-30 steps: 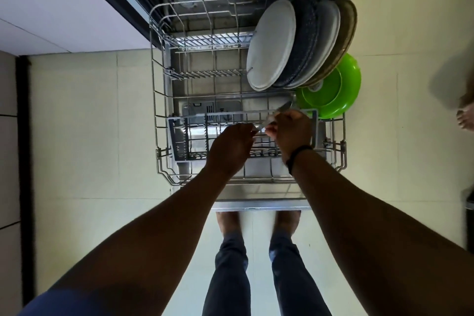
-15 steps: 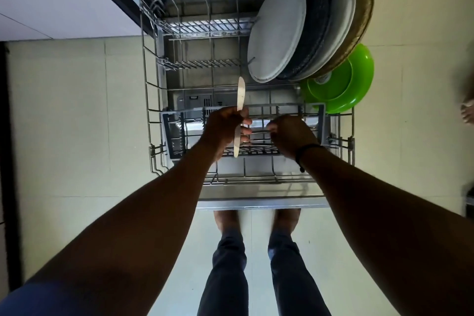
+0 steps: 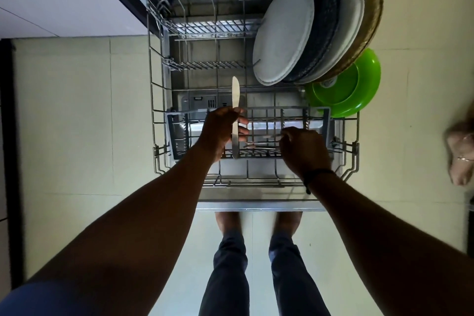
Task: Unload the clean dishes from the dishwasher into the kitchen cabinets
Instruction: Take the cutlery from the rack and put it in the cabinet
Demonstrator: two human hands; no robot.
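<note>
Cutlery basket [image 3: 179, 133] at rack [image 3: 154, 84] front: left hand [image 3: 221, 131] grips knife [image 3: 235, 100] above it; right hand [image 3: 304, 149] pinches cutlery [image 3: 261, 145] inside. Plates [image 3: 282, 36] and green bowl [image 3: 359, 79] stand behind basket.

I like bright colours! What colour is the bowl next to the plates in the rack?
Bright green. The bowl shows in the head view, right of the plates.

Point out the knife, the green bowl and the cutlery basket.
knife [image 3: 235, 92]: head view, on the blade above the left hand.
green bowl [image 3: 359, 84]: head view, on its inner wall.
cutlery basket [image 3: 177, 136]: head view, on its left end wall.
</note>
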